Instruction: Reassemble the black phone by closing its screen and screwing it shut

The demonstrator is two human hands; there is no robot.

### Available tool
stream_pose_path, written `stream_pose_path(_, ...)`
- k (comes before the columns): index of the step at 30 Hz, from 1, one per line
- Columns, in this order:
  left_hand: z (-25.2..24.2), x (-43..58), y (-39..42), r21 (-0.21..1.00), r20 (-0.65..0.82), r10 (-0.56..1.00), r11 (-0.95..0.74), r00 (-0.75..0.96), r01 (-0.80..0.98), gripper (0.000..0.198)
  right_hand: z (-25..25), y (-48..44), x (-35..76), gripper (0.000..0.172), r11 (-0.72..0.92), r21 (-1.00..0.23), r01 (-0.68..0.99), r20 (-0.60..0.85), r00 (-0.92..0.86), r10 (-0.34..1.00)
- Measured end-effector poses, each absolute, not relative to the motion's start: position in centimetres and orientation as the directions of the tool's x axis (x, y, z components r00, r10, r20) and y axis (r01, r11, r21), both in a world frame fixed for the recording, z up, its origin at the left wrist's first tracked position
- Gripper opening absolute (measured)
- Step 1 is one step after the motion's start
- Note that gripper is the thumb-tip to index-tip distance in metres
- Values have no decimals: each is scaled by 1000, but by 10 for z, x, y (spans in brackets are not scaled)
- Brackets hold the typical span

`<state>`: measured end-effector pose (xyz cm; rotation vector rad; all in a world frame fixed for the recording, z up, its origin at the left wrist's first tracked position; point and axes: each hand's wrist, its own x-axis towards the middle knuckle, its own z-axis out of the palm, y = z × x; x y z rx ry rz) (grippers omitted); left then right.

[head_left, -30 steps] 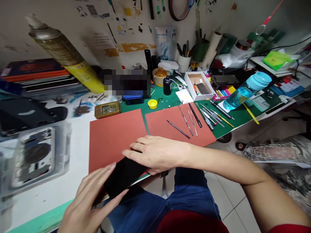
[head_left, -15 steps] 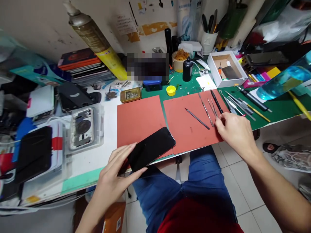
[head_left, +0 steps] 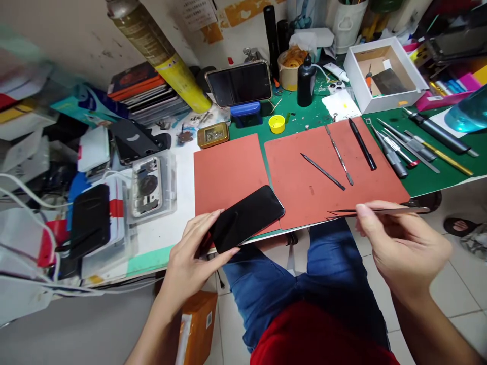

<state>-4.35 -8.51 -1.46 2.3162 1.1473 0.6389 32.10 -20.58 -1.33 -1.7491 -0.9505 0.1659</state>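
Note:
A black phone [head_left: 247, 218] lies screen-up at the near edge of the left red mat [head_left: 228, 172]. My left hand [head_left: 194, 251] grips its near end, fingers on both long sides. My right hand [head_left: 403, 248] hovers off the table's front edge, pinching metal tweezers [head_left: 373, 211] whose tips point left toward the phone. On the right red mat [head_left: 323, 172] lie a thin dark spudger [head_left: 322, 171], a metal pry tool [head_left: 338, 155] and a black pen-like tool [head_left: 362, 144].
More hand tools [head_left: 411, 147] lie on the green mat at right. A white box [head_left: 384, 76], black bottle [head_left: 305, 81], yellow cap [head_left: 276, 123], propped phone [head_left: 239, 83], brass tin [head_left: 213, 135] and yellow spray can [head_left: 163, 56] stand behind. Phone parts clutter the left.
My right hand left the phone, reached to the tools on the right mat, and lifted the tweezers back toward me. My left hand stayed on the phone. The view tilted down.

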Motion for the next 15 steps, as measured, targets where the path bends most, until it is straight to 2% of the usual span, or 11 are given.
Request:
stream_pose_path(4, -13, -42, -84, 596, 203, 811, -547, 549, 588, 90, -20, -213, 302, 6, -101, -914, 392, 234, 714, 660)
stream_pose_path(7, -12, -41, -84, 609, 212, 810, -547, 547, 574, 91, -30, -228, 274, 10, 7, -947, 321, 239, 690, 684)
stream_pose_path(10, -13, -41, -84, 626, 200, 817, -531, 540, 571, 92, -43, -229, 245, 23, 164, -943, 291, 323, 668, 671)
stream_pose_path(15, -13, -42, -84, 633, 187, 827, -515, 531, 578, 89, -59, -214, 221, 38, 306, -850, 428, 518, 580, 628)
